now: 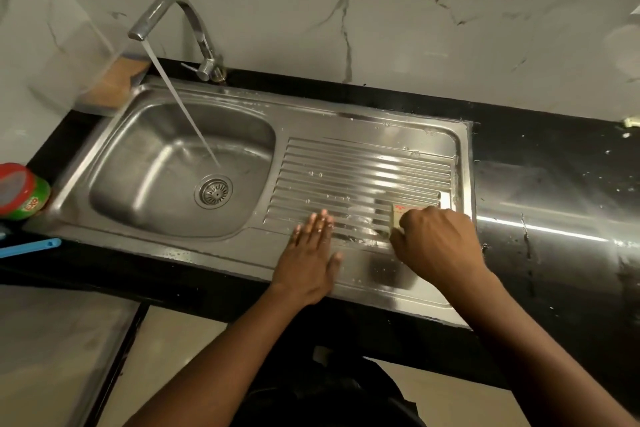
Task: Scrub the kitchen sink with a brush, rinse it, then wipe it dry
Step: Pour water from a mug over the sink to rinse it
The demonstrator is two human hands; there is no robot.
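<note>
A stainless steel sink (114, 135) has a basin on the left and a ribbed drainboard (363, 170) on the right. The tap (180, 14) runs, and its stream falls into the basin near the drain (214, 191). My right hand (440, 243) grips a yellowish scrub pad (403, 211) at the near right corner of the drainboard; most of the pad is hidden under my fingers. My left hand (311, 256) lies flat with straight fingers on the drainboard's near edge, to the left of the pad.
A black countertop (554, 184), wet and spotted, surrounds the sink. At the left edge stand a red-lidded green tub (24, 192) and a blue handle (31, 248). A wooden board (117, 80) leans behind the basin. A marble wall rises at the back.
</note>
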